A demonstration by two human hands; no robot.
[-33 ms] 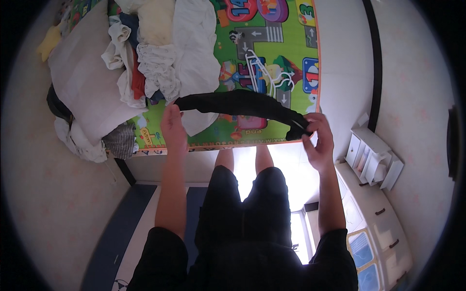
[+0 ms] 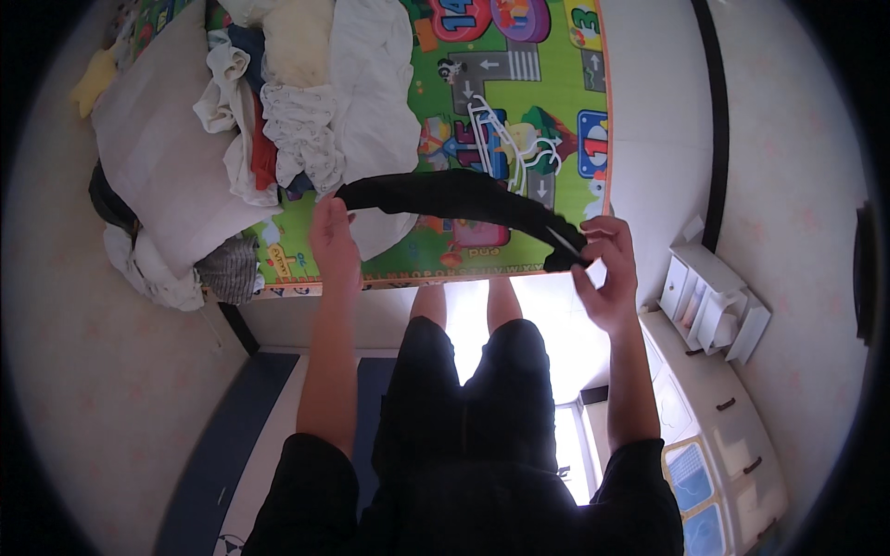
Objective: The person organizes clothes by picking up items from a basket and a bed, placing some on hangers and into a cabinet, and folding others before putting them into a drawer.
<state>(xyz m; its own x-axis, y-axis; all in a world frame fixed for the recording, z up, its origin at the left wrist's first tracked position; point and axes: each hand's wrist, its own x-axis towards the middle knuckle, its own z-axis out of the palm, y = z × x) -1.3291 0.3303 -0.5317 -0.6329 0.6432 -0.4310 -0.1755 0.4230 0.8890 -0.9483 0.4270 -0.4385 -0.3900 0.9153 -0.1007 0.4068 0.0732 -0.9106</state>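
Note:
A long black garment (image 2: 454,193) is stretched sideways between my hands, arching above the front edge of a colourful play mat (image 2: 436,264). My left hand (image 2: 336,236) is closed on its left end, thumb and fingers pinching the cloth. At the other end my right hand (image 2: 607,273) grips the black fabric between thumb and fingers, where a thin pale line shows along the cloth. Its exact kind of garment I cannot make out. White clothes hangers (image 2: 514,148) lie on the mat just beyond the garment.
Left on the mat is a heap of clothes: a white garment (image 2: 371,111), a patterned white one (image 2: 301,130) and a red one (image 2: 263,153). A large pale pillow-like piece (image 2: 167,139) leans beside them. A small white shelf unit (image 2: 709,306) and a drawer cabinet (image 2: 723,417) stand right.
The right end of the black garment has shifted slightly left and down, and the fingers of my right hand have moved a little on it. My left hand stays nearly in place.

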